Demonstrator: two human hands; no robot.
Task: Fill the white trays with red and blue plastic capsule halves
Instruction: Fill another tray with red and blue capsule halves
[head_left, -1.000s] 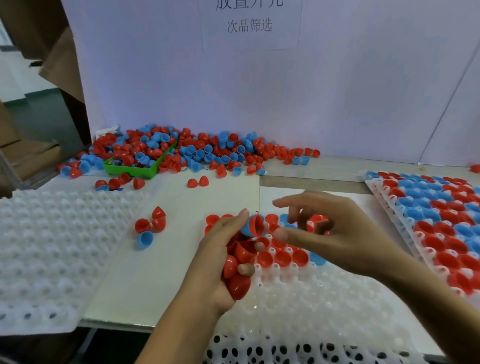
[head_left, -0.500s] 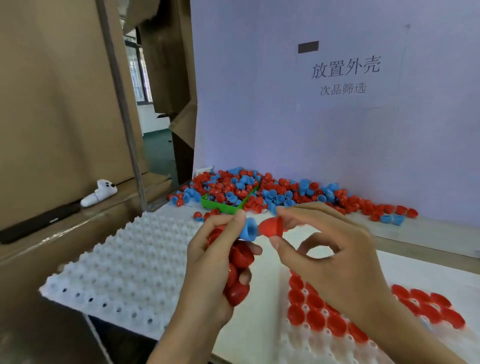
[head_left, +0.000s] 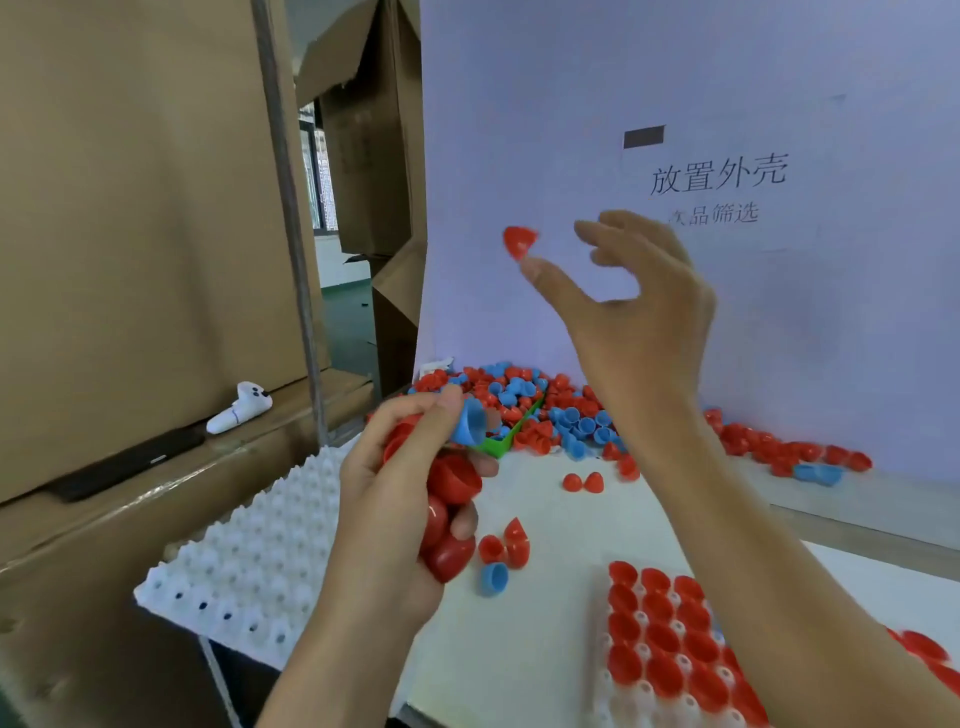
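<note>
— Head view, nearest first: see the partly filled white tray (head_left: 608, 696) at lower right, stocked with rows of red halves (head_left: 660, 639), open sides up.

— Noted. And to the left?

— Find an empty white tray (head_left: 249, 566), overhanging the table edge. Between the two, spot a few loose halves (head_left: 501, 551) on the table (head_left: 545, 649).

— Hands?

— See the left hand (head_left: 395, 509) curled round a fistful of red halves (head_left: 452, 519) and pinching a blue half (head_left: 470, 423) between thumb and forefinger. See the right hand (head_left: 639, 312) raised high, fingers spread, gripping nothing. Find a single red half (head_left: 519, 241) at its thumb tip; cannot tell whether touching the thumb or loose in the air.

— Farther back?

— Spot the supply pile (head_left: 566, 421) of red and blue halves against the white wall sheet (head_left: 779, 312), spilling round a green tray (head_left: 506, 441).

— Advice for the step?

— Looks like setting aside a piece from the handful. Bring the right hand down over the partly filled white tray, take the blue half from the left pinch, and seat it open side up in the next free pocket. Press lightly; avoid knocking seated neighbours. Loosen the left fist for one piece at a time only.
</note>
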